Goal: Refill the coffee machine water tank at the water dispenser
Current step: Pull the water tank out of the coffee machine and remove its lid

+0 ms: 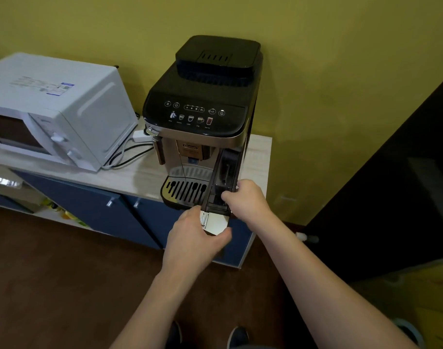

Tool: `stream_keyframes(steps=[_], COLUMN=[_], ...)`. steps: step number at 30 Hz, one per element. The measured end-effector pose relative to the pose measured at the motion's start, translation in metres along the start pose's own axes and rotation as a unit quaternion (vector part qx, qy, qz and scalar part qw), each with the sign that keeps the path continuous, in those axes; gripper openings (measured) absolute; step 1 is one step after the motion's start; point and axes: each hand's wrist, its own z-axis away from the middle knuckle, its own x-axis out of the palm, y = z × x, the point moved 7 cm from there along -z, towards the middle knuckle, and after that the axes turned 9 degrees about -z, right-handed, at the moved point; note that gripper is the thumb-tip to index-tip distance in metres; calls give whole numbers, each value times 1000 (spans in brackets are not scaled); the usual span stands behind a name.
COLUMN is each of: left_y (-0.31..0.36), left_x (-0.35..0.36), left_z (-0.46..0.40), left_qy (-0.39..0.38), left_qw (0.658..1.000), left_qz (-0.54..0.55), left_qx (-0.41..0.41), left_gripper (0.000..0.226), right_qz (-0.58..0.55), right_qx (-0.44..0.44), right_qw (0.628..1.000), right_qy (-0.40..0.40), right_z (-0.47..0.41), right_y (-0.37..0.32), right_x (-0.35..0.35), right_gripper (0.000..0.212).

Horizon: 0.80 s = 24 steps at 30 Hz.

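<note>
A black and silver coffee machine [202,114] stands on a light wooden counter [139,177]. Its dark, see-through water tank [221,182] juts forward out of the machine's right front side, past the drip tray [185,190]. My right hand [245,197] grips the tank's upper front edge, fingers curled over it. My left hand [192,238] holds the tank's silver front panel from below, thumb under its lower corner. The water level inside cannot be seen. No water dispenser is in view.
A white microwave [51,109] sits on the counter to the left, with cables [129,154] between it and the machine. Blue cabinet doors [94,205] lie below. A dark panel [391,185] stands at the right against the yellow wall. Brown floor and my shoes are beneath.
</note>
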Motion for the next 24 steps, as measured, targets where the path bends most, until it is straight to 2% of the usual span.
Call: stream_keyframes(steps=[4, 8, 10, 15, 19, 24], left_y=[10, 24, 32, 58, 73, 93], left_x=[-2, 2, 5, 17, 33, 41], left_z=[23, 39, 41, 36, 31, 28], left_qy=[10, 3, -5, -33, -57, -60], left_qw=[1000, 998, 998, 996, 993, 991], left_qz=[-17, -39, -47, -54, -71, -68], left_qx=[20, 39, 50, 66, 78, 101], left_gripper=[42, 45, 47, 50, 79, 78], right_qz=[29, 36, 29, 53, 35, 18], right_qx=[-8, -9, 0, 21, 33, 20], right_qw=[999, 999, 999, 998, 996, 994], right_qy=[-18, -23, -20, 38, 76, 110], right_z=[16, 30, 36, 37, 39, 39], right_y=[2, 9, 13, 24, 34, 38], right_x=[-6, -21, -32, -67, -92, -113], right_gripper=[10, 20, 18, 20, 30, 32])
